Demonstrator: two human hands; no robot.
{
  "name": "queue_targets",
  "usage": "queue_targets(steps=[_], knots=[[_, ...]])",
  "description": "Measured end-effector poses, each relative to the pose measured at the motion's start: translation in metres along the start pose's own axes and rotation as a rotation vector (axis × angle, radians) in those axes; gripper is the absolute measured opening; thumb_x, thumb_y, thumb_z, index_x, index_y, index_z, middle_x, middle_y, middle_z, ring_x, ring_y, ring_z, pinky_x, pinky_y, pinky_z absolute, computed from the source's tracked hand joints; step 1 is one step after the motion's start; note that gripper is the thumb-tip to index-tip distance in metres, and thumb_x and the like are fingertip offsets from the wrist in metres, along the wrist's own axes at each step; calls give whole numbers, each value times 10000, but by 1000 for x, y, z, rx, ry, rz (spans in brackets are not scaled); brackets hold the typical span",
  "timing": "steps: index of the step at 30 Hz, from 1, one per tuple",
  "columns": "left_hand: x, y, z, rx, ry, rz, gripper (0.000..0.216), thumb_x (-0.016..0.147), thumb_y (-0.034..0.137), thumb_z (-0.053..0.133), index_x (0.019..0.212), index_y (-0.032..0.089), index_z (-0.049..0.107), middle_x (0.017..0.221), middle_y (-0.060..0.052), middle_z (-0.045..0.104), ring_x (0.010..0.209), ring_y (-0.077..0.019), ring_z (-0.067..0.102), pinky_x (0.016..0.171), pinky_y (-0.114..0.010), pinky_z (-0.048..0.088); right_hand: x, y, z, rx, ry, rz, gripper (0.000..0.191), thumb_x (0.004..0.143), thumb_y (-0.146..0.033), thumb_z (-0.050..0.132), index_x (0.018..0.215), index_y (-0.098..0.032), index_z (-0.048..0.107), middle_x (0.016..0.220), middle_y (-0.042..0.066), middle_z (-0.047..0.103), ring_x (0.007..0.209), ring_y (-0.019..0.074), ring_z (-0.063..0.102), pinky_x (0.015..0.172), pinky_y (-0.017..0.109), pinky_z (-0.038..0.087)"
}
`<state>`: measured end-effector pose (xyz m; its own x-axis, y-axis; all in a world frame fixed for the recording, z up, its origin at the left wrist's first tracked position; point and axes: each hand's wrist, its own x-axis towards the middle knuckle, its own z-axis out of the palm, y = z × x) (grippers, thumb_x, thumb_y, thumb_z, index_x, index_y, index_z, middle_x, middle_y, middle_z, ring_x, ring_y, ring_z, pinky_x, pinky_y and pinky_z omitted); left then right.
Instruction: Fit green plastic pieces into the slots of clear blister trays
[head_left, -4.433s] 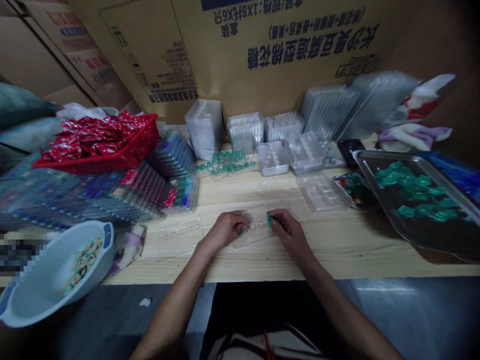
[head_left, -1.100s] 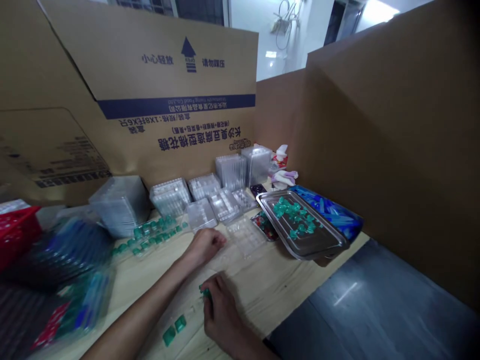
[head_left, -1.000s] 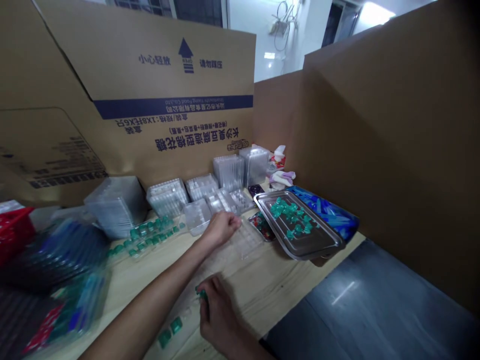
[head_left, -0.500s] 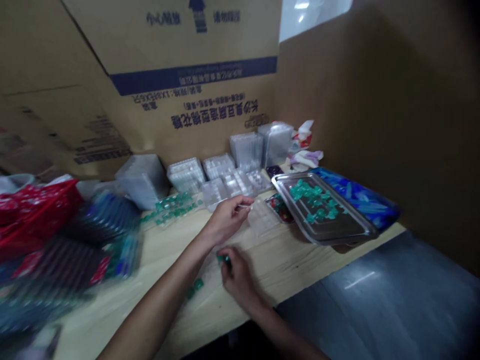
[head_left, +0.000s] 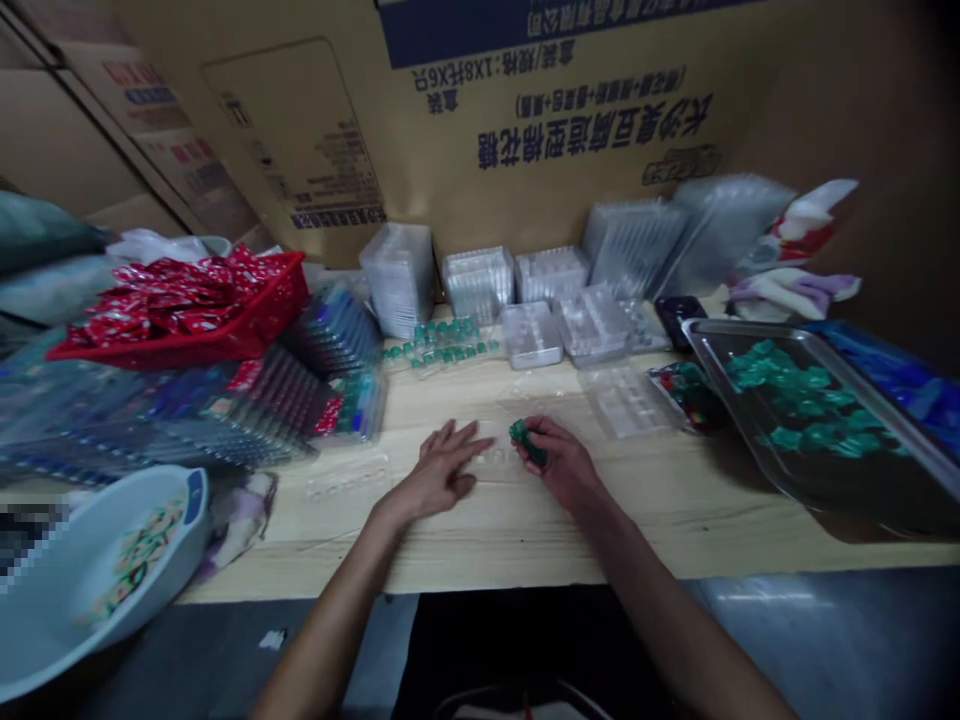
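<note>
My left hand (head_left: 439, 470) lies low over the table with its fingers spread, touching or just above a thin clear plastic tray (head_left: 499, 457). Opposite it, my right hand (head_left: 564, 462) is closed around small translucent green pieces (head_left: 519, 432), which poke out past the fingertips. How many it holds is hidden. Another clear tray (head_left: 630, 402) rests beyond my right hand. To the right, a metal tray (head_left: 757, 450) carries a pile of similar green pieces (head_left: 814, 400). Further back, clear trays filled with green pieces (head_left: 450, 342) sit on the table.
Stacks of clear plastic trays (head_left: 480, 285) line the cardboard wall (head_left: 450, 130). At left, a red basket (head_left: 202, 345) of red packets stands on stacked filled trays (head_left: 277, 400). A pale blue basin (head_left: 67, 570) is at the table's front left. Blue packets (head_left: 900, 370) lie beyond the metal tray.
The view has swung left and down, bringing in the basin. My left hand has left the clear tray at right, and its pinched fingers have spread. My right hand still holds green pieces.
</note>
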<state>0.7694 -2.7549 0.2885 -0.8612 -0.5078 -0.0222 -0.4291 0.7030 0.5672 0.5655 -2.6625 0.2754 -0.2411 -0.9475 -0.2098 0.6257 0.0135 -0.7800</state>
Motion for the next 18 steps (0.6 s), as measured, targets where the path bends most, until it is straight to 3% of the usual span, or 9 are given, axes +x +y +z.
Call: queue_targets(steps=[2, 5, 7, 10, 18], knots=[[16, 10, -5, -141, 214, -25, 499, 841, 291, 660, 1335, 281, 587, 1499, -106, 470, 1421, -330, 357, 1147, -557, 262, 7, 3, 7, -52, -40, -12, 232, 635, -274, 695, 823, -202, 579, 703, -6, 599, 554, 112, 485, 443, 208, 259], [36, 34, 6, -455, 472, -136, 328, 895, 348, 590, 1168, 193, 686, 1158, -118, 684, 1044, -231, 646, 920, -367, 501, 12, 12, 11, -164, -61, -128, 202, 688, -292, 688, 831, -216, 566, 678, -36, 555, 519, 88, 415, 441, 211, 249], [44, 46, 19, -614, 504, -196, 262, 881, 331, 603, 1060, 182, 724, 998, -89, 709, 861, -185, 666, 776, -292, 523, 13, 17, 9, -216, -61, -214, 203, 729, -288, 689, 879, -231, 564, 715, -43, 560, 537, 85, 408, 463, 214, 277], [52, 52, 34, -806, 553, -217, 182, 832, 276, 647, 962, 190, 741, 947, -65, 710, 774, -161, 656, 707, -262, 516, 13, 21, 5, -224, -54, -259, 239, 754, -280, 696, 950, -253, 562, 789, -36, 593, 571, 94, 430, 497, 227, 321], [52, 42, 33, -1436, 765, -352, 306, 690, 375, 796, 849, 159, 648, 753, -17, 678, 619, -110, 603, 599, -228, 491, 10, 10, -1, -55, 18, -94, 343, 674, -244, 701, 1012, -231, 649, 828, 0, 584, 634, 119, 487, 498, 241, 329]])
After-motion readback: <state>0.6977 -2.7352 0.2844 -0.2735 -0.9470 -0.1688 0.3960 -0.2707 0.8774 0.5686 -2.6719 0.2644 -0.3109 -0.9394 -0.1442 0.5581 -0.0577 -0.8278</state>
